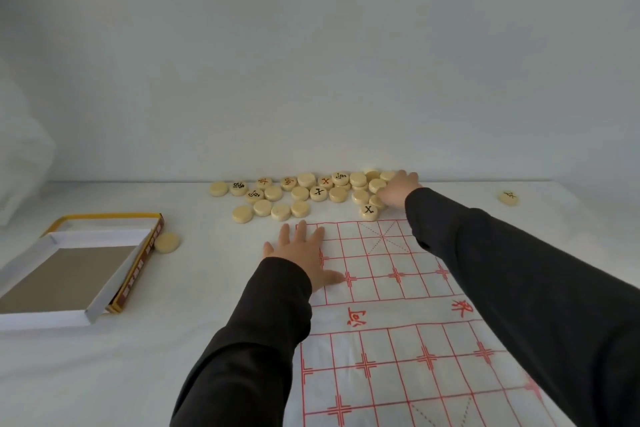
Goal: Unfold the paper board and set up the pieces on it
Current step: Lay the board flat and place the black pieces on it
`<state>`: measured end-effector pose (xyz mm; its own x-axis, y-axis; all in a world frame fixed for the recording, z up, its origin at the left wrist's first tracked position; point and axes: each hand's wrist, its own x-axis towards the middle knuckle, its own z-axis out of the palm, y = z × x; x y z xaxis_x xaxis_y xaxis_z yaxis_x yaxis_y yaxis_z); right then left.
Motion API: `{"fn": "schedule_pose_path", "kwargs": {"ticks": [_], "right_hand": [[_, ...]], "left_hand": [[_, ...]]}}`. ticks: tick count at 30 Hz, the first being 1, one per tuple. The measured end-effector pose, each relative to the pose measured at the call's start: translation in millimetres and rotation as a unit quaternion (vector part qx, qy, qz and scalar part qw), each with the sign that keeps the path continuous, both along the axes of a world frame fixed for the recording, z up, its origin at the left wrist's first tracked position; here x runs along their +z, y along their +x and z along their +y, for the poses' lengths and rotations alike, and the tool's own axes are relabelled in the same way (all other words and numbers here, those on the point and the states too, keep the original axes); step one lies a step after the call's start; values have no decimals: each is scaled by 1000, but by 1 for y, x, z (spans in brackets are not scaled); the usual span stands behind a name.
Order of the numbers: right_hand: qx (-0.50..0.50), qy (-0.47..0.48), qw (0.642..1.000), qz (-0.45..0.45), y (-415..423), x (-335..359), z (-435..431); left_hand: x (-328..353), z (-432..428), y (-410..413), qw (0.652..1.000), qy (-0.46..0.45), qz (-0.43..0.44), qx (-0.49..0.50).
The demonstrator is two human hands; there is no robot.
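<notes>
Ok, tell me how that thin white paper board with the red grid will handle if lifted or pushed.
The white paper board looks thin and creased, so it would probably sag if lifted by one edge. Pushed, it may slide or wrinkle on the white table; the left hand lying flat on its far corner suggests it needs holding down.

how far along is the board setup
Done: the paper board lies unfolded, left hand pressing flat on its far left corner. In hand: right hand reaches into the pile of pieces beyond it. Left: all placing; no piece sits on the visible grid.
</notes>
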<state>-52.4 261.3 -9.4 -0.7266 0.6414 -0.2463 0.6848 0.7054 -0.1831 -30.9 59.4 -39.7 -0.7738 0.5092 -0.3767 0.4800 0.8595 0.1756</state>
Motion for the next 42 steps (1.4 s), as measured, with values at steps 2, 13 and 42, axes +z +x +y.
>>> {"fn": "schedule_pose_path", "kwargs": {"ticks": [2,13,42], "right_hand": [[31,-12,999,12,-4,5,-16],[86,-207,969,105,-31,7,-93],[73,-95,992,29,-9,8,-53]], "left_hand": [[0,-4,-1,1000,-2,4,13],[-5,-17,-2,1000,-18,10,22],[-3,-25,12,1000,-28,-6,-13]]}}
